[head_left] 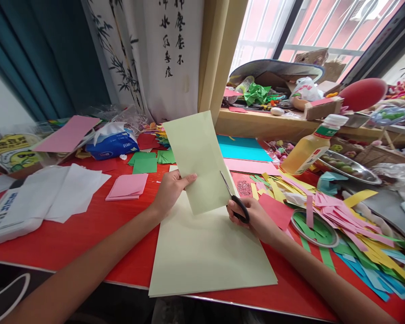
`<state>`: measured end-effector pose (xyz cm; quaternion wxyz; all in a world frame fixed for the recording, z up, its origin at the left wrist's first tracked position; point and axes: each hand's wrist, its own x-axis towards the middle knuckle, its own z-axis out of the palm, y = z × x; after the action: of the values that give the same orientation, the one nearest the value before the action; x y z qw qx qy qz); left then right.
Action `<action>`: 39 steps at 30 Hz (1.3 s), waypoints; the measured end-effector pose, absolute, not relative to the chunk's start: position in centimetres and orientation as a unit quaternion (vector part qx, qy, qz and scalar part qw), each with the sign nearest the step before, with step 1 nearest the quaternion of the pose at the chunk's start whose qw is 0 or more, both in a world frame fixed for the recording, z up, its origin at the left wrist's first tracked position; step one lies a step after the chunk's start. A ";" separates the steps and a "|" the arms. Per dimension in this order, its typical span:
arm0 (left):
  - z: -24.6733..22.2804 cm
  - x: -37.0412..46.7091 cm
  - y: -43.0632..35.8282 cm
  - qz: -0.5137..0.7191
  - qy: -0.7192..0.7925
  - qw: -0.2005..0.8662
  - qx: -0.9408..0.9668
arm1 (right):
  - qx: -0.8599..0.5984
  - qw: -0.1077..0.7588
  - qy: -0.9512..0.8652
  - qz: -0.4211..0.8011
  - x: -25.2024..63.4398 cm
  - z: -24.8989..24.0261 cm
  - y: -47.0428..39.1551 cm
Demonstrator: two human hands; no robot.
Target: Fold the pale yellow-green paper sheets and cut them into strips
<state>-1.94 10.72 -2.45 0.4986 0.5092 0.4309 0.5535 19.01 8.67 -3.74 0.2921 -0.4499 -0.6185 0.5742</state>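
My left hand (172, 191) pinches the left edge of a pale green paper piece (199, 157), its thumb on the front face. The piece is held up, slightly tilted, above a stack of larger pale green sheets (209, 261) on the red table. My right hand (248, 213) has its fingers in the black handles of a pair of scissors (239, 208). The scissors' blades point up and left over the right part of the held piece. Whether they touch the paper is hard to tell.
Paper strips (344, 216), a tape roll (315, 228) and a bottle (310, 146) lie or stand at right. Pink squares (127, 186), green squares (145, 163), a blue tissue pack (112, 146) and white sheets (76, 189) are at left.
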 end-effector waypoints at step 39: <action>-2.4 -1.4 10.3 0.541 0.424 0.518 0.509 | -0.453 0.311 -0.588 0.594 19.1 -3.9 8.6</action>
<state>-1.42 10.26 -2.35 0.5182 0.5092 0.4238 0.5410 19.05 8.56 -3.86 0.3109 -0.4530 -0.5877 0.5939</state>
